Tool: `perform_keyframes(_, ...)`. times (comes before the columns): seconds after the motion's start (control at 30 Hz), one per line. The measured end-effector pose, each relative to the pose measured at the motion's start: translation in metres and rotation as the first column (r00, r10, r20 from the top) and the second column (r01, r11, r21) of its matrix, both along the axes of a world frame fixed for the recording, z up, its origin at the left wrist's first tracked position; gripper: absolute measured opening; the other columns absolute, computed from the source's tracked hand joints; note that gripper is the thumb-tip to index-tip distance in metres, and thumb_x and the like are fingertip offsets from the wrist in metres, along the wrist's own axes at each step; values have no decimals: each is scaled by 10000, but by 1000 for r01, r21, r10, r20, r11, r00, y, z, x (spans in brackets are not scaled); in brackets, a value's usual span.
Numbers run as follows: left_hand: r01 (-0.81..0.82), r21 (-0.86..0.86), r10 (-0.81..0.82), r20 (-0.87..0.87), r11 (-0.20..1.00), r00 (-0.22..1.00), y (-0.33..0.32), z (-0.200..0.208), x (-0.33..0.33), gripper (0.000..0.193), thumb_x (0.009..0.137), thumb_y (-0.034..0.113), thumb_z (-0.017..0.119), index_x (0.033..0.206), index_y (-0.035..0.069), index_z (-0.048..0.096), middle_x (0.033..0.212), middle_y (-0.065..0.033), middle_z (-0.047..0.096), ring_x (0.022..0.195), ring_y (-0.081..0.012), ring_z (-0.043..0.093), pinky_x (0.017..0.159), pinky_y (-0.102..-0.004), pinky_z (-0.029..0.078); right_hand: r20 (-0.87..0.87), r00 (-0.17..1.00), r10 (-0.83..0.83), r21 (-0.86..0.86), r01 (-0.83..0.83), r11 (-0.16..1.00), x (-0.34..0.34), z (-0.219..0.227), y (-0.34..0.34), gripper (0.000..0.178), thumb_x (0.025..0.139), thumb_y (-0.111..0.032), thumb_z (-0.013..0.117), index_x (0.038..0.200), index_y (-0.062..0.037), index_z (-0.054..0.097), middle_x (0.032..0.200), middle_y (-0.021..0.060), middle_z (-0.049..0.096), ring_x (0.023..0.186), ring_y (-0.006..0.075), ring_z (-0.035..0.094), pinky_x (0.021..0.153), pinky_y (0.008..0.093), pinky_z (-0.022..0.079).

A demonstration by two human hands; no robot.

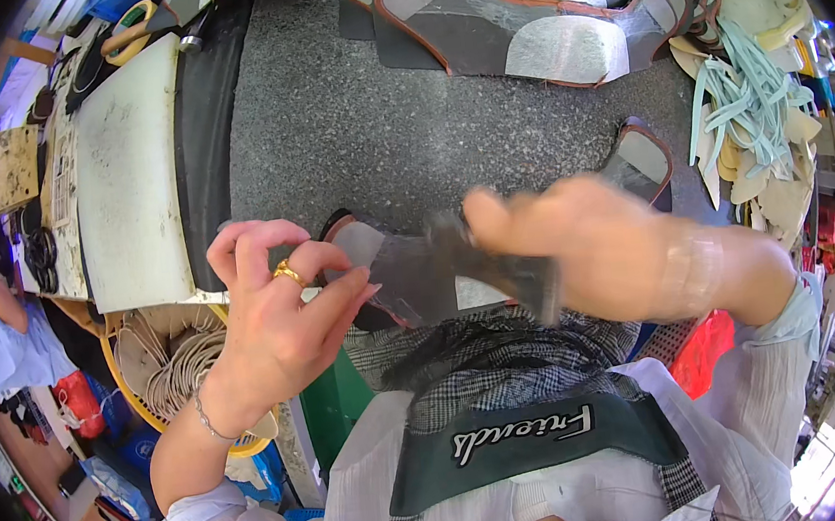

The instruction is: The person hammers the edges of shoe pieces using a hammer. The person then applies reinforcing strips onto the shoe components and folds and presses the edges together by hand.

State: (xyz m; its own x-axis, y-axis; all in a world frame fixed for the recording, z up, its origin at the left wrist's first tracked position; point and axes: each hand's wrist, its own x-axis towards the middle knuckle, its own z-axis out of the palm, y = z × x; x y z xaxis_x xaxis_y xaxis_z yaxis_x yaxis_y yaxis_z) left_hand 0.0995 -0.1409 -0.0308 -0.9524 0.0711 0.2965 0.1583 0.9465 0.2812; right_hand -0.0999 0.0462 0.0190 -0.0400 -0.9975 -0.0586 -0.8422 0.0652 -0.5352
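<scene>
While the left hand (281, 324) pinches one end of the shoe upper (407, 274) at the desk's (354, 126) near edge — likely to steady it — the right hand (602, 241) holds a blurry dark thing (532, 285).

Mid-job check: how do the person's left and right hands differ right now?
The left hand shows fairly sharp; the right hand is blurred.
The left wears a gold ring; none can be made out on the right.
The left's thumb and index finger come close together; the right holds a dark object, too blurred to identify.
Both are bare, with something worn at the wrist.
</scene>
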Motion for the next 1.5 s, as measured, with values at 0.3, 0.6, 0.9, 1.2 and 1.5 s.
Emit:
perform_keyframes(0.3, -1, 213, 3, -7, 977, 1000, 53, 0, -18, 372, 613, 156, 839, 965, 124, 723, 1019, -14, 599, 1018, -280, 520, 886, -461, 347, -379, 827, -414, -399, 258, 880, -92, -17, 37, 291, 861, -201, 662, 1108, -82, 565, 709, 147, 620, 661, 384, 627, 544, 438, 491)
perform_keyframes(0.6, 11, 235, -61, 205, 972, 977, 107, -8, -80, 864, 593, 272, 888, 1369, 135, 534, 1303, -215, 495, 1136, -374, 496, 964, -526, 367, 134, 776, -616, -581, 565, 586, -124, 1, 56, 151, 916, -189, 675, 965, -49, 704, 658, 49, 581, 572, 146, 519, 545, 306, 417)
perform_keyframes(0.9, -384, -120, 365, -154, 916, 918, 0, 62, -63, 754, 510, 127, 901, 1226, 180, 674, 1207, -125, 519, 1068, -364, 522, 945, -453, 443, 449, 464, -763, -271, 885, 379, -143, 8, 135, 248, 892, -283, 732, 954, -49, 677, 667, -50, 578, 599, 11, 500, 535, 196, 381)
perform_keyframes(1.2, -124, -194, 92, -165, 973, 982, 57, 42, -198, 621, 679, 247, 816, 1277, 237, 650, 1474, -86, 442, 1350, -339, 325, 1114, -479, 215, -210, 594, -777, -673, 489, 556, -208, -3, 82, 603, 677, -401, 879, 978, -18, 523, 682, 99, 646, 655, 303, 672, 616, 384, 517)
perform_keyframes(1.5, -148, -333, 84, -198, 931, 977, 108, -7, -286, 379, 706, 271, 810, 936, 7, 665, 1231, -132, 558, 1188, -323, 422, 988, -526, 268, -466, 567, -679, -293, 625, 724, -248, 5, 17, 574, 690, -282, 843, 977, 44, 469, 756, 237, 661, 754, 409, 682, 653, 465, 535)
